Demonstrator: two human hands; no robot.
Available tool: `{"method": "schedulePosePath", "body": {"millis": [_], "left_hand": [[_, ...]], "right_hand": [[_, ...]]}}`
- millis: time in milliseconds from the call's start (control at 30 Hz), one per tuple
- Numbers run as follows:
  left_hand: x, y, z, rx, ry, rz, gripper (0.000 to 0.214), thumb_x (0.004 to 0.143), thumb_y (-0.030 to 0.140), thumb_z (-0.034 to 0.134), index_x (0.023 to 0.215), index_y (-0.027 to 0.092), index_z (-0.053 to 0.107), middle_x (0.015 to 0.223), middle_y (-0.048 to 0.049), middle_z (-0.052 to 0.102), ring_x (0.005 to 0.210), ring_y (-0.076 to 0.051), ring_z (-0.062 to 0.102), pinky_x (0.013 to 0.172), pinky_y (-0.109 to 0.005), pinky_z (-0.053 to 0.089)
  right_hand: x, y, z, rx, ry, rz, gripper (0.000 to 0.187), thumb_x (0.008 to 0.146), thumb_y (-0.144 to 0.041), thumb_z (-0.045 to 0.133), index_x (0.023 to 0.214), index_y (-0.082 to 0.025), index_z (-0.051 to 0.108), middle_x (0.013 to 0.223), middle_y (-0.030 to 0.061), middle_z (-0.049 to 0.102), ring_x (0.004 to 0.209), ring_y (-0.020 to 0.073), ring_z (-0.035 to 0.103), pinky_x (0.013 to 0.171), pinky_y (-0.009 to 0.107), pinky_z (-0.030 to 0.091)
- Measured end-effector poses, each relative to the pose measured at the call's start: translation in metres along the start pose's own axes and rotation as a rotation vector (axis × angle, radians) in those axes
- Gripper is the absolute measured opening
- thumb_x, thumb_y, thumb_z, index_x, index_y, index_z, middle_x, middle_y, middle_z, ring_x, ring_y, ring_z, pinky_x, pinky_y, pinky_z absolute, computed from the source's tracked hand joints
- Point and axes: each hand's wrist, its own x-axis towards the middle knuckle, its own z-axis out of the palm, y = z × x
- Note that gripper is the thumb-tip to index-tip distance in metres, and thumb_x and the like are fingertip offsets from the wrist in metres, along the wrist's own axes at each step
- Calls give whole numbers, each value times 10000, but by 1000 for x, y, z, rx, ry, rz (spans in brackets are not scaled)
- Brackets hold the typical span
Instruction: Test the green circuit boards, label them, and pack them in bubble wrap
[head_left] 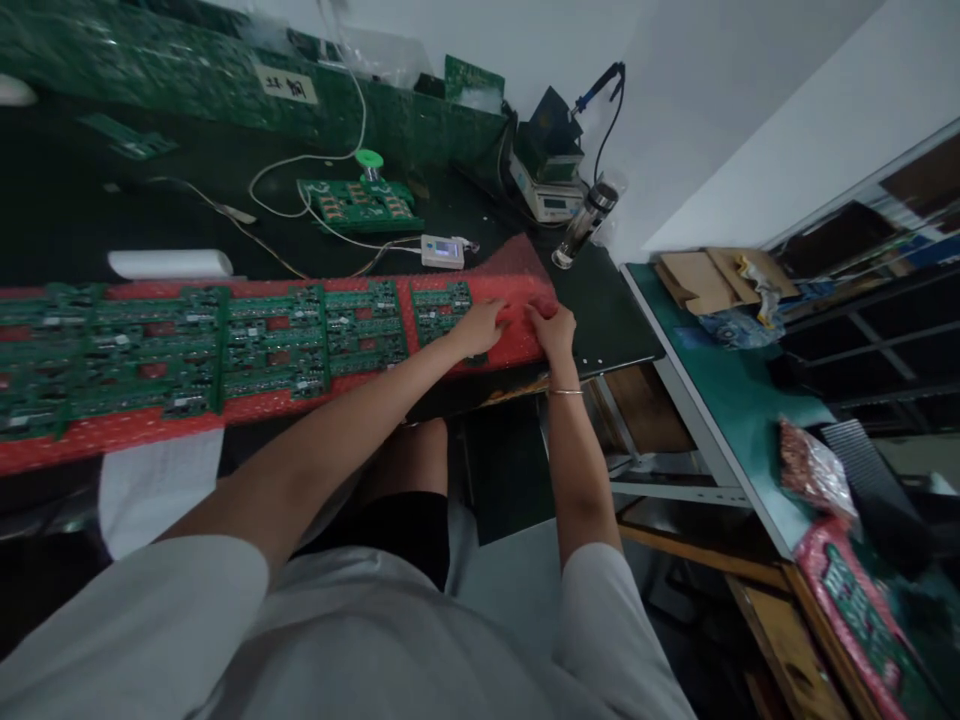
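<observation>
A long strip of red bubble wrap point(521, 345) lies along the front of the dark bench. Green circuit boards point(274, 345) rest on it in a row, with the last board point(442, 308) just left of my hands. Near the right end, my left hand point(480, 328) pinches the wrap beside that last board. My right hand point(553, 332), curled with its thumb inward, grips the wrap's right end. The far corner of the wrap stands up in a fold behind both hands. Some fingertips are hidden in the red film.
Behind the wrap are a white roll point(171, 264), a small meter point(442, 252) with cables, stacked boards point(360, 207) and a solder spool point(369, 163). A glass bottle point(583, 228) and a scale point(556, 205) stand at back right. A green side table point(724, 385) holds cardboard and bags.
</observation>
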Motion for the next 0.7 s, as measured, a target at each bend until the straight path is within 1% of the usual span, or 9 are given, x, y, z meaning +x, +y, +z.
{"method": "schedulePosePath", "body": {"millis": [33, 100, 133, 200, 267, 367, 500, 600, 700], "left_hand": [[-8, -6, -7, 46, -46, 27, 583, 995, 342, 559, 1513, 75, 530, 1517, -217, 561, 1423, -300, 527, 1198, -391, 394], [-29, -21, -23, 199, -176, 63, 894, 942, 562, 626, 1634, 63, 355, 1700, -238, 296, 1609, -377, 223, 1307, -486, 182], [-40, -28, -31, 278, -245, 52, 1020, 902, 668, 636, 1660, 73, 301, 1738, -234, 174, 1634, -410, 80, 1316, -539, 73], [-60, -40, -42, 387, -348, 16, 1171, 831, 791, 639, 1687, 108, 224, 1755, -214, 22, 1628, -441, -65, 1291, -603, -69], [-74, -45, -46, 430, -396, -3, 1191, 824, 812, 630, 1697, 137, 183, 1753, -199, -34, 1625, -441, -86, 1283, -605, -100], [-78, -40, -41, 431, -397, -15, 1119, 878, 772, 599, 1696, 132, 182, 1748, -208, -41, 1630, -422, -69, 1307, -558, -32], [-66, -31, -35, 417, -359, -35, 1037, 919, 704, 593, 1691, 123, 214, 1747, -218, 5, 1635, -410, -41, 1315, -555, -2], [-56, -29, -32, 385, -344, -50, 1031, 912, 679, 617, 1688, 122, 228, 1747, -224, 18, 1632, -425, -30, 1311, -584, 11], [-51, -27, -28, 360, -315, -69, 1009, 915, 667, 609, 1678, 102, 265, 1746, -229, 53, 1625, -456, -3, 1302, -624, 29]], "right_hand": [[-2, -4, 0, -99, 37, 38, 249, 834, -379, 774, 880, -137, 742, 858, 118, 761, 865, 256, 711, 867, 367, 556], [-9, -6, -6, -196, 68, 117, 182, 813, -314, 784, 755, -160, 708, 781, 101, 745, 797, 250, 703, 825, 350, 542], [-14, -5, -11, -195, 59, 142, 188, 820, -313, 775, 728, -170, 694, 738, 87, 735, 758, 242, 699, 791, 337, 538], [-26, 1, -20, -130, 18, 201, 204, 833, -343, 757, 728, -183, 687, 623, 50, 698, 661, 229, 688, 705, 311, 529], [-36, 6, -27, -53, -10, 254, 203, 839, -373, 738, 762, -190, 695, 519, 10, 647, 568, 220, 669, 628, 290, 514], [-43, 11, -29, -24, 15, 255, 218, 836, -400, 730, 773, -195, 689, 465, -20, 614, 501, 215, 656, 599, 283, 501], [-42, 11, -25, -51, 71, 203, 238, 817, -418, 739, 741, -201, 680, 483, -9, 635, 510, 224, 663, 635, 301, 502], [-42, 9, -24, -72, 123, 136, 264, 793, -442, 738, 686, -212, 665, 515, 10, 653, 553, 216, 658, 629, 294, 493], [-45, 3, -24, -145, 184, 82, 265, 793, -438, 721, 668, -212, 659, 609, 39, 696, 630, 218, 651, 667, 302, 499]]}}
